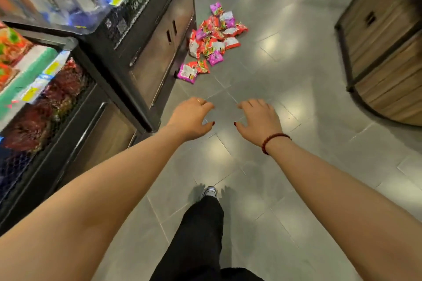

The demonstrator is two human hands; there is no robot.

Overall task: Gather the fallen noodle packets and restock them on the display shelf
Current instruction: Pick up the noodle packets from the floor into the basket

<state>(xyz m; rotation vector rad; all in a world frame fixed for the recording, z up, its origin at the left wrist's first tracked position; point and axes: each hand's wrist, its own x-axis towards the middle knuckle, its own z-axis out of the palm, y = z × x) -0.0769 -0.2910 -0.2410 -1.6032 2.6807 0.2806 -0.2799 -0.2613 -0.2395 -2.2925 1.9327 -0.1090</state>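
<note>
My left hand [190,118] and right hand [259,118] hang out in front of me, palms down, holding nothing. The fingers are loosely curled and a little spread. I judge they are out like this to be ready to scoop, since the job is on the floor ahead.

The packets [214,39] lie in a loose red and pink heap on the tiled floor [285,178], well beyond my fingertips. The heap sits right against the foot of the dark shelf [155,57] on my left, which is probably where they dropped from. None has been picked up yet, as far as I can see.

A mesh-fronted bin [45,107] in the nearer part of the shelf holds red packs; I cannot tell if they are the same kind.

My shoe [209,191] is planted forward, so I reckon I need to close in and crouch before either hand can reach.
</note>
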